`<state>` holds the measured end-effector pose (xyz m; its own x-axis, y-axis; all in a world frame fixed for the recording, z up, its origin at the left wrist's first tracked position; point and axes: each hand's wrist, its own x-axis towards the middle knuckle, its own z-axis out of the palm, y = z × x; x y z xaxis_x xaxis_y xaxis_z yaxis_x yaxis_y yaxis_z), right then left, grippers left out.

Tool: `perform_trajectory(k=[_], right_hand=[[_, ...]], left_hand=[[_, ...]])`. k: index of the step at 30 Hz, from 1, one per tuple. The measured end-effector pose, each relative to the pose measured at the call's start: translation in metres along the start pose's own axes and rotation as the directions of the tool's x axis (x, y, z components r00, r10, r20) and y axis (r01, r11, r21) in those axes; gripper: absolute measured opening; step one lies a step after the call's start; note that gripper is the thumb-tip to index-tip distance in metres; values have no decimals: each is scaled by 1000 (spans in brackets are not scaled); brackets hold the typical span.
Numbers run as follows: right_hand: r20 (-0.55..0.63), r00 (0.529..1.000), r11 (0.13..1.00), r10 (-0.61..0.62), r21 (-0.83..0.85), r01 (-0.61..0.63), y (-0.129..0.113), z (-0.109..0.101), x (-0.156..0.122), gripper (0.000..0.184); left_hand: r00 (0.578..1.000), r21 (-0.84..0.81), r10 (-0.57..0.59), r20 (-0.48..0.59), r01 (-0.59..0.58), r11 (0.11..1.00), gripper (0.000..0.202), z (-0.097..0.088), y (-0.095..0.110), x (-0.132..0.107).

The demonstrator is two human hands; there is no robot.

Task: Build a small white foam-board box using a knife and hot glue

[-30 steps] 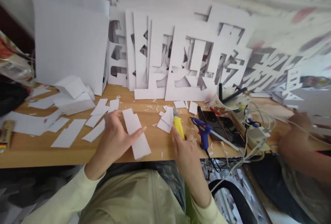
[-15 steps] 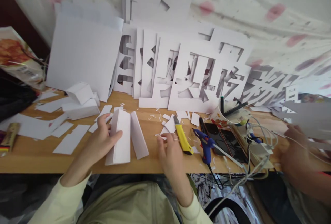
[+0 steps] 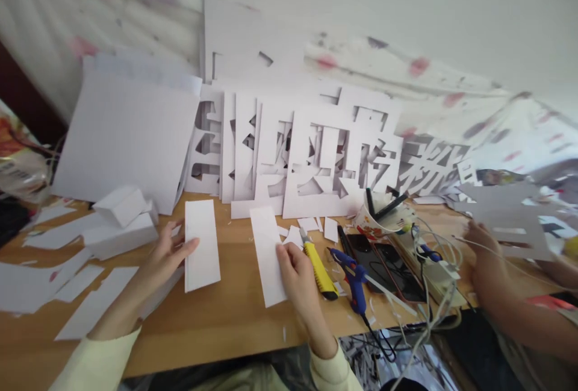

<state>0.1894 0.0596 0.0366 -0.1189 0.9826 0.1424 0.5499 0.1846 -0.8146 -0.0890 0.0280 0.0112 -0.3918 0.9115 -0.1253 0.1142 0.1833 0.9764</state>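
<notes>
My left hand [image 3: 169,258] is closed on a white folded foam-board piece [image 3: 201,246], with the thumb across its near face and the fingers behind its left edge. A flat white foam-board strip [image 3: 266,258] is pinched by its right edge between the thumb and fingers of my right hand [image 3: 298,273]. The two white pieces are apart, with bare table between them. Just right of my right hand lies a yellow utility knife [image 3: 320,267], blade toward the back. Beyond it a blue hot glue gun [image 3: 354,273] rests with a white glue stick in its rear.
White cut-out boards [image 3: 311,198] and a large plain board [image 3: 130,126] lean at the back. Folded white boxes [image 3: 121,228] and offcuts lie left. To the right are phones [image 3: 400,270], a paper cup [image 3: 365,222] of pens, tangled cables and another person's hand [image 3: 485,252] holding a grey board [image 3: 510,210].
My right hand, previously beside the knife, now grips the flat strip, which has moved right, away from the folded piece. My left hand has turned its piece. The view has shifted.
</notes>
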Motion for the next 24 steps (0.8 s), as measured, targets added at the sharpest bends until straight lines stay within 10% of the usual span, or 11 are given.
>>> perform_trajectory(k=[6, 10, 14, 24], right_hand=[[-215, 971, 963, -105, 221, 153, -25, -23, 19, 44], [-295, 923, 933, -249, 182, 310, -51, -23, 34, 41], [-287, 895, 897, -340, 186, 401, -82, -16, 51, 43], [-456, 862, 918, -221, 200, 342, -108, -6, 95, 53]], left_hand=[[903, 315, 404, -144, -345, 884, 68, 44, 36, 17], [900, 24, 433, -47, -432, 901, 53, 84, 105, -10], [757, 126, 619, -211, -607, 785, 39, 119, 150, -12], [691, 257, 710, -134, -668, 699, 34, 124, 158, 17]])
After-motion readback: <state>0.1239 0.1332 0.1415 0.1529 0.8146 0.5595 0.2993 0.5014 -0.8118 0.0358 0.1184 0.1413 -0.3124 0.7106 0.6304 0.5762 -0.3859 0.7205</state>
